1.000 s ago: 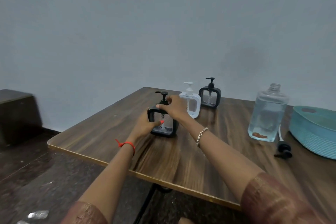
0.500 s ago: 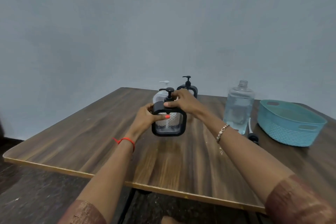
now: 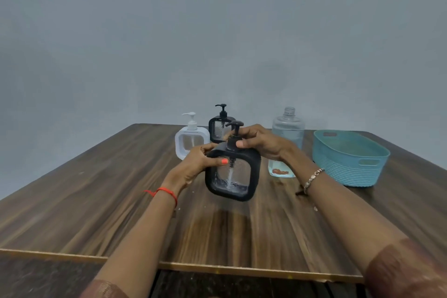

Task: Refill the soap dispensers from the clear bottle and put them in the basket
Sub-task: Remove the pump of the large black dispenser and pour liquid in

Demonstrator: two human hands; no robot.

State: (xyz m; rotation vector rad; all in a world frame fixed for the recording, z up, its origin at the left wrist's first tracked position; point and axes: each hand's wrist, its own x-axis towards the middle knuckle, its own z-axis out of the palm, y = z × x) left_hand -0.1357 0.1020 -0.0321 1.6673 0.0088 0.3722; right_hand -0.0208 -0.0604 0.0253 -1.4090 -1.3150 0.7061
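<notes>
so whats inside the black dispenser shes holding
Through the black square dispenser's clear window: a pump tube and a thin foamy layer at the bottom. The black frame hides the edges.

**Black dispenser gripped above table**

Left hand (image 3: 193,164) around body of black dispenser (image 3: 232,172), right hand (image 3: 260,141) on pump neck. Behind: white dispenser (image 3: 191,136), second black dispenser (image 3: 219,126), clear bottle (image 3: 287,133) uncapped. Teal basket (image 3: 350,167) at right on wooden table (image 3: 96,201).

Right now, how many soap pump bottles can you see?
3: a black dispenser held in both hands, a white dispenser and another black one standing behind it on the table.
</notes>
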